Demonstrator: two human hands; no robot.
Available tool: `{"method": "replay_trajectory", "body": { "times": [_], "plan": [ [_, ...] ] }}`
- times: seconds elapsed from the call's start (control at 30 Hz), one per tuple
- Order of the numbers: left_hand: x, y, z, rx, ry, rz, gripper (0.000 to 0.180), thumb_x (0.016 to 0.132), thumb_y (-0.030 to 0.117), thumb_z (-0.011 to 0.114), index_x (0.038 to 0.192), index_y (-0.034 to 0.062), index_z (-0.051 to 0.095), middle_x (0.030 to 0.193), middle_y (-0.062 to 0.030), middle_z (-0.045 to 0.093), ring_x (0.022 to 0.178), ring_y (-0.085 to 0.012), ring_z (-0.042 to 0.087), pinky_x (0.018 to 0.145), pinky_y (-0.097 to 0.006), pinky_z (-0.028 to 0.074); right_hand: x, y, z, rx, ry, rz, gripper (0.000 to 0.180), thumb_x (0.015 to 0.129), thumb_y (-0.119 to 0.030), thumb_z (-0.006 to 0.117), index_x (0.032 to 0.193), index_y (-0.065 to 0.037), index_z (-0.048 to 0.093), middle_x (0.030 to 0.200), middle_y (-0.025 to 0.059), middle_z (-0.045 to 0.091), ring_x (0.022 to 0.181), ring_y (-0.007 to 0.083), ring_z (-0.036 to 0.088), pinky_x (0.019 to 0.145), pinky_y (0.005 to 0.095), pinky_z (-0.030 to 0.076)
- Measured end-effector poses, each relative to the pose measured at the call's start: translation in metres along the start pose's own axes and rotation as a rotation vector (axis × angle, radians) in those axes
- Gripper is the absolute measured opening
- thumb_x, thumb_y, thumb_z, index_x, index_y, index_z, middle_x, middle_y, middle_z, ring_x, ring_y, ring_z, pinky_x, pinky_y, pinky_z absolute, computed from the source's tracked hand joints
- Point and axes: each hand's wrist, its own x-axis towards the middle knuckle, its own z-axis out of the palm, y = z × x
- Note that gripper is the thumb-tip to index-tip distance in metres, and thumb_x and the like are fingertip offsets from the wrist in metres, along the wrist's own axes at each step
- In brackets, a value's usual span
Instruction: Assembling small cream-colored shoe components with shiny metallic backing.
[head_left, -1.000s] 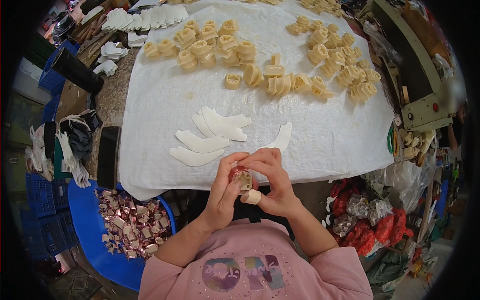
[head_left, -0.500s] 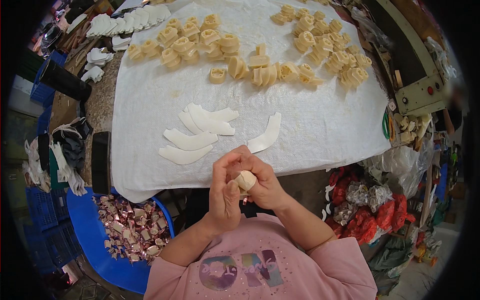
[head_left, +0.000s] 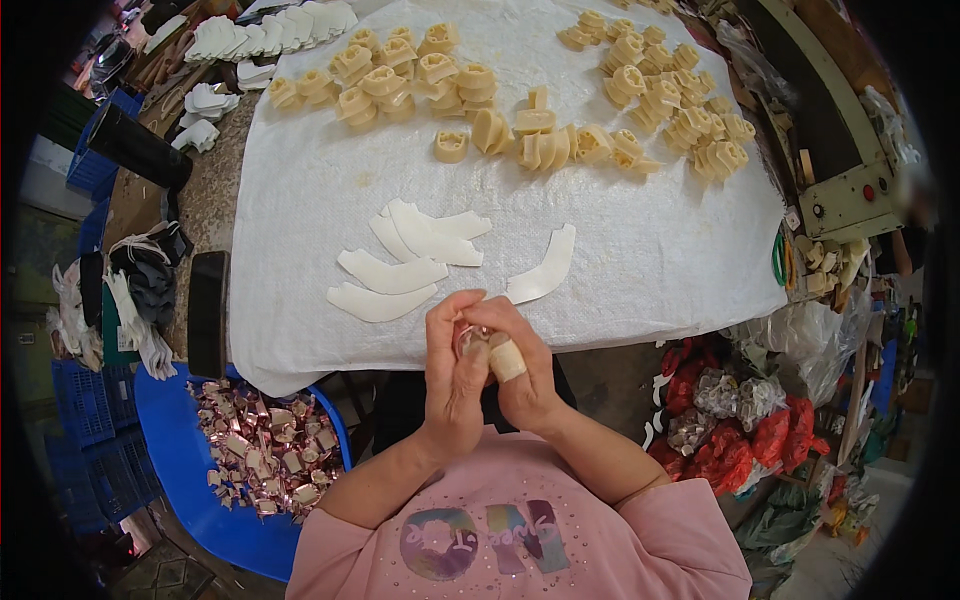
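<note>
Close in front of my chest, both hands are cupped together. My left hand [head_left: 452,388] and my right hand [head_left: 532,378] are closed around a small shiny pink piece [head_left: 466,338], mostly hidden by the fingers. A cream-coloured band [head_left: 508,361] shows at my right thumb and seems wrapped around it. Just beyond my fingertips lies one curved white strip [head_left: 545,268] on the white cloth. Several more curved white strips [head_left: 392,272] overlap in a loose group to its left.
Cream moulded pieces stand in a left cluster [head_left: 385,80] and a right cluster [head_left: 675,100] on the white cloth [head_left: 300,220]. A blue tub [head_left: 165,440] of shiny pink pieces [head_left: 265,445] sits at lower left. A black phone [head_left: 208,312] lies at the left edge; red bags [head_left: 725,445] are at right.
My fingers have shifted around the held piece: its shiny pink side now shows between them, and the cream band has turned. The table scene has slid slightly right in the view.
</note>
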Motion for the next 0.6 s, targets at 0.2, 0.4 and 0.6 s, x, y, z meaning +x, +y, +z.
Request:
{"method": "replay_trajectory", "body": {
  "times": [0.2, 0.4, 0.6],
  "plan": [
    [0.012, 0.001, -0.012, -0.454, -0.148, -0.223, 0.069, 0.093, 0.059, 0.021, 0.145, 0.0135, 0.013, 0.094, -0.0050, 0.053, 0.075, -0.0137, 0.050, 0.058, -0.027, 0.041, 0.007, -0.013, -0.017, 0.251, -0.088, 0.453, 0.041, 0.100, -0.031, 0.034, 0.126, -0.003, 0.047, 0.097, 0.0059, 0.049, 0.065, 0.0101, 0.049, 0.053, 0.0229, 0.041],
    [0.014, 0.004, -0.022, 0.026, -0.194, -0.107, 0.082, 0.091, 0.064, 0.027, 0.143, 0.0028, 0.010, 0.098, -0.0124, 0.053, 0.076, -0.0171, 0.053, 0.065, -0.028, 0.043, 0.021, -0.027, -0.033, -0.429, 0.000, 0.091, 0.027, 0.085, -0.021, 0.061, 0.105, -0.003, 0.057, 0.080, 0.0113, 0.053, 0.065, 0.0227, 0.055, 0.057, 0.0328, 0.045],
    [0.013, -0.003, -0.016, 0.265, -0.185, 0.283, 0.071, 0.090, 0.041, 0.055, 0.135, -0.0047, 0.026, 0.104, -0.0195, 0.055, 0.087, -0.0249, 0.059, 0.076, -0.036, 0.047, 0.018, -0.020, -0.033, -0.168, -0.053, 0.165, 0.023, 0.084, -0.019, 0.063, 0.097, 0.000, 0.059, 0.080, 0.0108, 0.057, 0.069, 0.0212, 0.057, 0.063, 0.0304, 0.046]
  ]
}}
